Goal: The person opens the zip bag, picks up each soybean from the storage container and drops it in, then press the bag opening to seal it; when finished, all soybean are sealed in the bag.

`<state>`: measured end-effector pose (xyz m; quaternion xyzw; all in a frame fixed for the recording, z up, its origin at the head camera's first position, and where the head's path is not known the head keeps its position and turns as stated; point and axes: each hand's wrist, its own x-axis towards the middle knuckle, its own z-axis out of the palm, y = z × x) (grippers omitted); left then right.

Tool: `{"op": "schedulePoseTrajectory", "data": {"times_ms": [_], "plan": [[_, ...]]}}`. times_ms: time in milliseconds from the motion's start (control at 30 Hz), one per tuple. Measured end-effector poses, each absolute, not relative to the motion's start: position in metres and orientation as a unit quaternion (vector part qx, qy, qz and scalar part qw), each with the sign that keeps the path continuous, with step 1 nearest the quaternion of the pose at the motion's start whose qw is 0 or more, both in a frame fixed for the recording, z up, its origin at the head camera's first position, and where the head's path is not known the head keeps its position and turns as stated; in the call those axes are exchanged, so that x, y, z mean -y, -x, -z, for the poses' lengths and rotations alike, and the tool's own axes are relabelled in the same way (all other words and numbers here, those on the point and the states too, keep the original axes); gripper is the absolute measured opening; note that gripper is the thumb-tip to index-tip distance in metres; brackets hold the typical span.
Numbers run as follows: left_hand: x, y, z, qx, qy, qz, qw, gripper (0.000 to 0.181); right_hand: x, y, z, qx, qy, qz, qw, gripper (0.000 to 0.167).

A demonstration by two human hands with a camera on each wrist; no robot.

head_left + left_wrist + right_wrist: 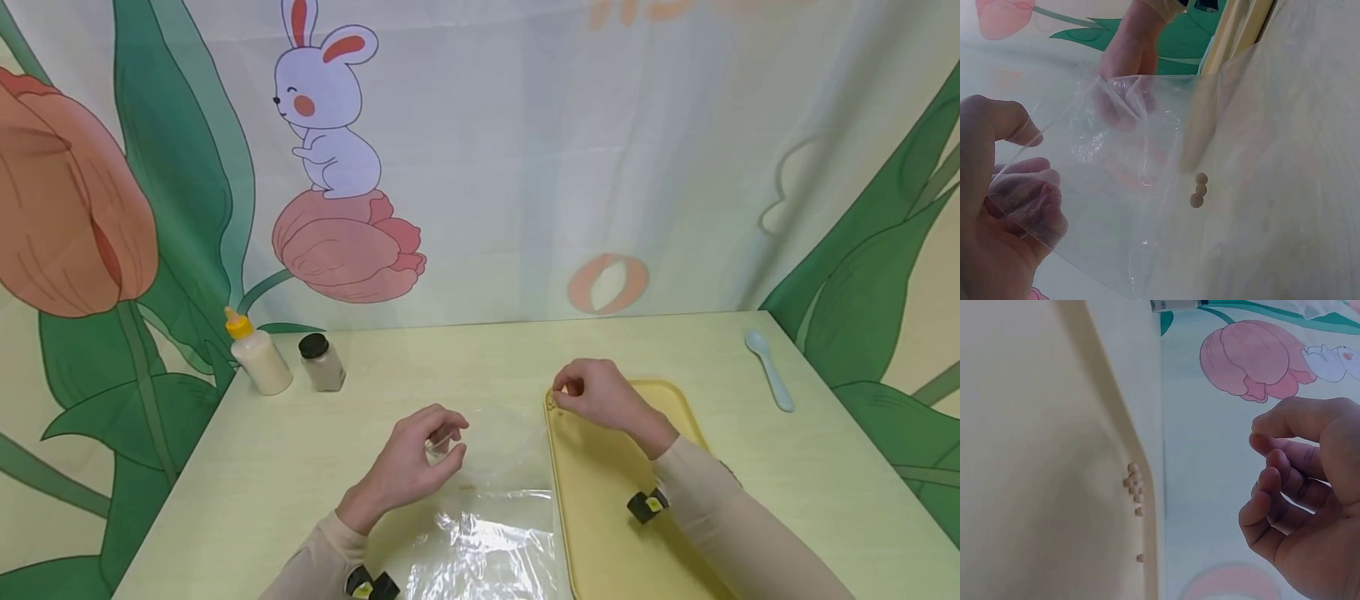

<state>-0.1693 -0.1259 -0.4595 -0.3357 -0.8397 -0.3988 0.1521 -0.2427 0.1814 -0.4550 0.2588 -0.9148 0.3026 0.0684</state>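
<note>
Looks only partway along, judging by the layout. Done, apparently: 3 small, round, tan balls [1197, 200] end to end in a short line, seen through the film of a clear, glossy plastic bag [491, 542] and probably inside it; cannot rule out others lost behind glare. Remaining: a clump of more tan balls [1135, 483] in the far-left corner of a yellow rectangular tray [600, 517] beside the bag, plus at least 1 stray along the same edge; cannot count the clump exactly. At the bag, gripping film in curled fingers, with thumb held apart: left hand [412, 458]. Over the tray corner, thumb and forefinger tips drawn together: right hand [600, 396]; cannot tell whether around a ball. On the pale yellow table [450, 367], well apart from both hands and untouched: a whitish squeeze bottle with a yellow cap [262, 363], a small grey bottle with a black lid [323, 367] and a pale blue plastic spoon [770, 371].
</note>
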Motion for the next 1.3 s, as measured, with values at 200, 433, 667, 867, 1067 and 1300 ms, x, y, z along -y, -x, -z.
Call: {"op": "schedulePoseTrajectory", "data": {"times_ms": [200,433,667,867,1067,1300], "plan": [[0.125,0.170,0.460,0.840,0.335,0.401,0.148,0.020,-0.178,0.236,0.445,0.910,-0.265,-0.311,0.075,0.004],[0.125,0.170,0.459,0.839,0.335,0.403,0.148,0.020,-0.172,0.228,0.432,0.902,-0.282,-0.309,0.102,0.004],[0.125,0.171,0.460,0.836,0.339,0.405,0.150,0.020,-0.167,0.219,0.422,0.891,-0.302,-0.317,0.121,0.004],[0.125,0.171,0.460,0.835,0.339,0.405,0.151,0.020,-0.162,0.211,0.414,0.881,-0.314,-0.329,0.126,0.005],[0.125,0.171,0.459,0.837,0.339,0.402,0.152,0.020,-0.158,0.203,0.407,0.872,-0.329,-0.336,0.139,0.001],[0.125,0.172,0.458,0.838,0.340,0.397,0.158,0.020,-0.154,0.198,0.403,0.858,-0.345,-0.346,0.156,0.010]]}}
